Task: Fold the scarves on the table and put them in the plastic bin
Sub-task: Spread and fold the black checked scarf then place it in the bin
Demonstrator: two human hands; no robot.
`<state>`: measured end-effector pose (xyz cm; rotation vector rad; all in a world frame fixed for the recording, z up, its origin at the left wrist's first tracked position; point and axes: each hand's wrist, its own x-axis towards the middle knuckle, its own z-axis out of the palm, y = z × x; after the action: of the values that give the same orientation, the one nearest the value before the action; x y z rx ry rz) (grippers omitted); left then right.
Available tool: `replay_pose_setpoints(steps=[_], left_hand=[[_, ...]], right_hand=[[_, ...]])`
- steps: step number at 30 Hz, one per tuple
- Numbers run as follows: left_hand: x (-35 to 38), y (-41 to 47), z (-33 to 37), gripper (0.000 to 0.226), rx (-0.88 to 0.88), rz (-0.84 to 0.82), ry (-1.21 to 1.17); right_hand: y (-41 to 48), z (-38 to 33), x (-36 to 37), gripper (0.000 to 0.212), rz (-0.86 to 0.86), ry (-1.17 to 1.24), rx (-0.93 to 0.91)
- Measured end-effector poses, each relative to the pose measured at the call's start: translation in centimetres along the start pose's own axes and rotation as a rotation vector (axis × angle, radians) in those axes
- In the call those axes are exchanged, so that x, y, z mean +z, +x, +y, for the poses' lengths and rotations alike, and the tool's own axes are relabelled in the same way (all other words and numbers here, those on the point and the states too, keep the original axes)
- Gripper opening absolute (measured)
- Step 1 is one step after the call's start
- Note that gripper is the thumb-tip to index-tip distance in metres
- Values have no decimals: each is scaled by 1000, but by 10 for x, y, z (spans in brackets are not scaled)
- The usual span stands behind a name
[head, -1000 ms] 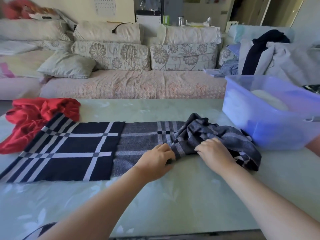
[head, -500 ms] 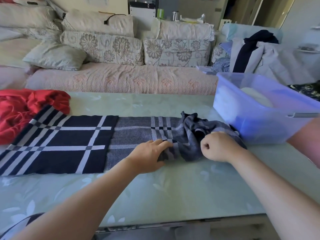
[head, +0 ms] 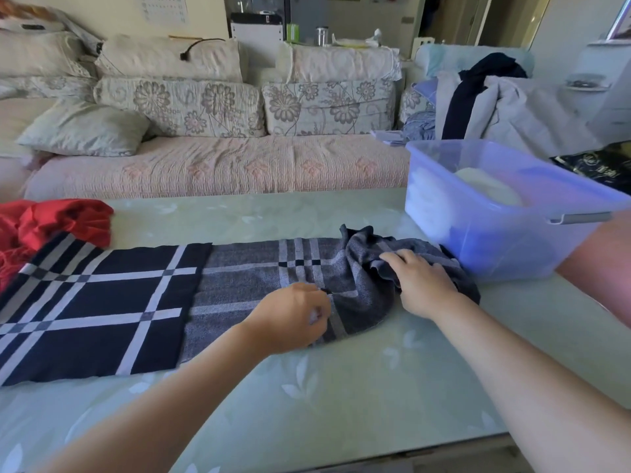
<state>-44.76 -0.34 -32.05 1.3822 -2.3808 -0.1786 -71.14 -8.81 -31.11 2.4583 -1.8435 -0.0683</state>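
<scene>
1. Since it's soft, light knit that bunches easily, we'd grab the plaid scarf (head: 102, 302) by its edges or corners; it's stretched across the table (head: 341, 387), its dark end lying on the crumpled red scarf (head: 51, 227)
2. left hand (head: 293, 317): fingers curled, pinching the grey stretch near its front edge
3. right hand (head: 420, 285): curled round the bunched end, just beside the plastic bin (head: 505, 240)
</scene>
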Motion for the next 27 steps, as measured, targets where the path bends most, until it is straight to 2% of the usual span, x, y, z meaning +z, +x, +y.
replay_pose_setpoints(steps=[2, 3, 5, 7, 10, 13, 15, 17, 18, 20, 22, 23, 25, 27], left_hand=[[11, 19, 15, 6, 20, 69, 5], [19, 31, 26, 7, 31, 90, 1], [35, 53, 46, 16, 46, 75, -1], [49, 71, 61, 28, 12, 5, 79], [57, 87, 73, 44, -96, -107, 252], [62, 94, 77, 39, -153, -128, 296], [64, 98, 80, 27, -162, -140, 362], [64, 100, 84, 20, -138, -131, 406], [63, 100, 86, 21, -128, -105, 364], [61, 98, 91, 19, -133, -29, 122], [59, 91, 93, 14, -97, -16, -142], [58, 86, 93, 12, -60, -40, -219], [57, 75, 87, 12, -9, -36, -305], [51, 68, 73, 14, -41, 97, -343]], right_hand=[[8, 2, -2, 77, -15, -36, -10], [10, 3, -1, 71, -22, -27, -20], [10, 6, -2, 47, -11, 2, -43], [8, 13, -8, 27, 20, -94, -6], [2, 35, -20, 27, 42, -308, 158], [-9, 51, -21, 30, 1, -386, 274], [-12, 48, -20, 30, -9, -438, 270], [-12, 41, -20, 31, 76, -432, 154], [-12, 36, -20, 29, 138, -349, 43], [-13, 27, -22, 25, 185, -51, -184], [-18, 21, -23, 22, 48, 217, -223], [-20, 20, -23, 23, -34, 258, -185], [-23, 23, -22, 27, -103, 151, -102], [-23, 27, -23, 28, -80, -11, -14]])
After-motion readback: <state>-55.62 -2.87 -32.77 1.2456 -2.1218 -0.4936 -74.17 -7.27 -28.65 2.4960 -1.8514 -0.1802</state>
